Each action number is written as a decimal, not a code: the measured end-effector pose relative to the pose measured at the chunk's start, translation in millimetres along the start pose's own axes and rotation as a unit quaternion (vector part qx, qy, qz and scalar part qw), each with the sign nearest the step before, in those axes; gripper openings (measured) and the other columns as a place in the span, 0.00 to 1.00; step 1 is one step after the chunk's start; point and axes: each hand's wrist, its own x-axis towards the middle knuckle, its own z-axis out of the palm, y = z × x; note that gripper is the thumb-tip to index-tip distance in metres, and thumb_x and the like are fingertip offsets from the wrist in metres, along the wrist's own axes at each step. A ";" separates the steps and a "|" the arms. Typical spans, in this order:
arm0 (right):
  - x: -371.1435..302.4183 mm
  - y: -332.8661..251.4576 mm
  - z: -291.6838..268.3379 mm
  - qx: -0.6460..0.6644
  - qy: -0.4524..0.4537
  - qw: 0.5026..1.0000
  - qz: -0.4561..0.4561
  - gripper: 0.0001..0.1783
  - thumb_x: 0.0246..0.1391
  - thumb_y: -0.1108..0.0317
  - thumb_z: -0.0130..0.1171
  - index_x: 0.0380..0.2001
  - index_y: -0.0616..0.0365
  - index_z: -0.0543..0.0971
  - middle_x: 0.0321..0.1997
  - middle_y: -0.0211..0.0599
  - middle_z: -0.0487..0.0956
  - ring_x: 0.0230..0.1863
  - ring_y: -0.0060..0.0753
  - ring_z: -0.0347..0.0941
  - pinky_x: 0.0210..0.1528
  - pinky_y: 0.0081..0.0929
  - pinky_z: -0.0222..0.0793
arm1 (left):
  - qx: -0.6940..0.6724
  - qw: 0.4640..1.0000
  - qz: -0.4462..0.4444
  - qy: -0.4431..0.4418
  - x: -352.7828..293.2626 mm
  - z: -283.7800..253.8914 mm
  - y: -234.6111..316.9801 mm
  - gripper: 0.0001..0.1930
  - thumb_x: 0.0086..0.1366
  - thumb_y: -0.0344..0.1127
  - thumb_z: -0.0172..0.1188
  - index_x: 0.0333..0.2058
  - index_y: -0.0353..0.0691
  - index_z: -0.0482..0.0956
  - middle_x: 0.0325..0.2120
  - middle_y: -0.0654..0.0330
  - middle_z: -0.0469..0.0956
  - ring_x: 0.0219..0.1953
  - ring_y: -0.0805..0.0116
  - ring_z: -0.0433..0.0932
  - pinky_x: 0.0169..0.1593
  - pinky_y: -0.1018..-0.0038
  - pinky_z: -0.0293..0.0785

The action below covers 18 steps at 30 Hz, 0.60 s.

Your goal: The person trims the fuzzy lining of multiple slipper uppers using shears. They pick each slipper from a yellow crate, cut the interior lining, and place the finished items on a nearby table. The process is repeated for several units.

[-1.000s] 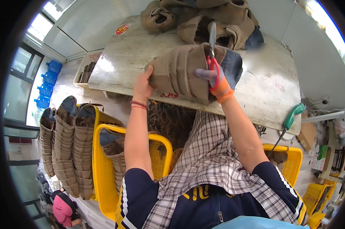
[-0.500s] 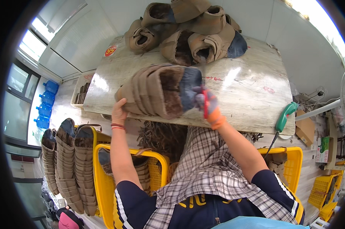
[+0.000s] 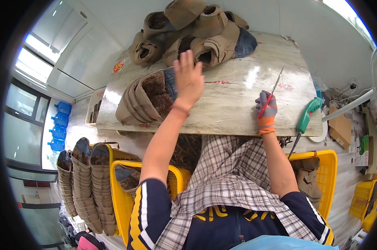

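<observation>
At the far left, ridged blue plastic water jugs (image 3: 59,125) stand in a row. Near them rise tall columns of nested shoe uppers (image 3: 88,183), tan outside with brown fleece inside. A yellow plastic basket (image 3: 114,179), its rim smooth and rounded, holds more of the same. On the table (image 3: 238,114), whose pale top has a worn wood-grain look, a round orange-red sticker (image 3: 118,66) carries white numerals.

Near the table's front edge, toward the left, a stack of fleece-lined uppers (image 3: 134,102) lies on its side, fitted one inside another, the opening facing right with a blue-grey flap at its edge. The bare left hand (image 3: 189,81) is spread flat beside that flap, gripping nothing; whether it touches is unclear. Behind it sits a heap of tan uppers (image 3: 213,27), one strap bearing small dark lettering.

A short red scrawl (image 3: 221,82) marks the tabletop. Farther right, the right hand (image 3: 266,109), in a grey-and-orange glove, has its fingers closed around red-handled scissors (image 3: 276,84), their slim metal blades pointing away. Beyond are a green plastic tool (image 3: 308,116) with a dark cord, another yellow basket (image 3: 329,183) and a plain brown cardboard box (image 3: 338,127).
</observation>
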 end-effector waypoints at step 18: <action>-23.3 -16.7 -61.7 -0.009 -0.093 0.995 0.025 0.21 0.56 0.51 0.55 0.43 0.56 0.73 0.21 0.24 0.66 0.17 0.16 0.59 0.16 0.17 0.58 | -0.799 0.391 -0.437 -0.136 -31.8 -110.3 -1.9 0.15 0.67 0.37 0.51 0.47 0.36 0.73 0.43 0.59 0.77 0.45 0.66 0.75 0.52 0.69 0.70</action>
